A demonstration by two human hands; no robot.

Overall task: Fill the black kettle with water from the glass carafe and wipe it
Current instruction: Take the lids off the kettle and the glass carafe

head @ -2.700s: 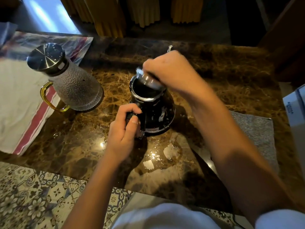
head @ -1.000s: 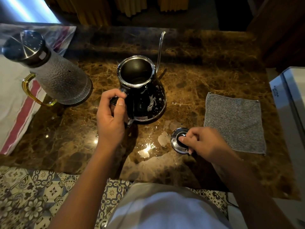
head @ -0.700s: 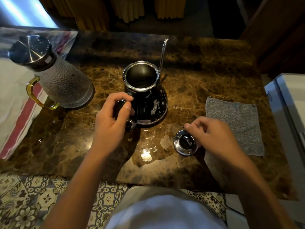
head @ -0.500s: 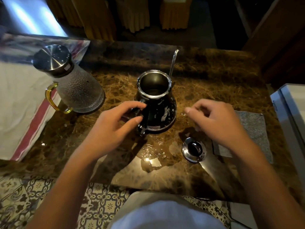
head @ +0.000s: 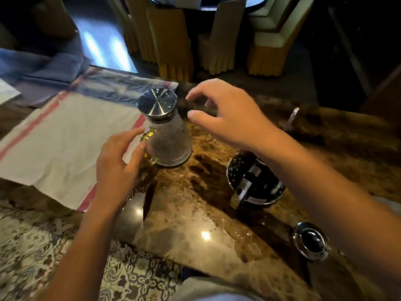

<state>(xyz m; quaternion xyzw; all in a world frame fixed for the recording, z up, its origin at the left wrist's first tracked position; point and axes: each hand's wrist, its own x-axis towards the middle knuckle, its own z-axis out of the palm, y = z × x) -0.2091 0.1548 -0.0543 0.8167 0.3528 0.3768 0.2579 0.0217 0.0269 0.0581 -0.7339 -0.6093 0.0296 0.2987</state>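
Observation:
The glass carafe point(head: 170, 144) stands on the marble table point(head: 195, 224) with its steel lid point(head: 157, 102) on and a yellow handle point(head: 148, 135) facing me. My left hand point(head: 118, 166) is at that handle, fingers spread and touching it without a closed grip. My right hand point(head: 227, 114) hovers open just right of the carafe's lid, thumb and fingers apart. The black kettle point(head: 255, 181) sits lidless under my right forearm, its thin spout point(head: 293, 115) showing beyond the arm. The kettle's lid point(head: 311, 241) lies on the table at the near right.
A white cloth with red stripes point(head: 65, 137) covers the table's left side under the carafe's edge. Water is spilled on the marble near the kettle. Draped chairs point(head: 173, 40) stand beyond the far edge. A patterned tile floor point(head: 32, 246) lies to the near left.
My right hand set the kettle's lid down on the table and let go. Both hands left the kettle and moved left to the carafe; the view turned left.

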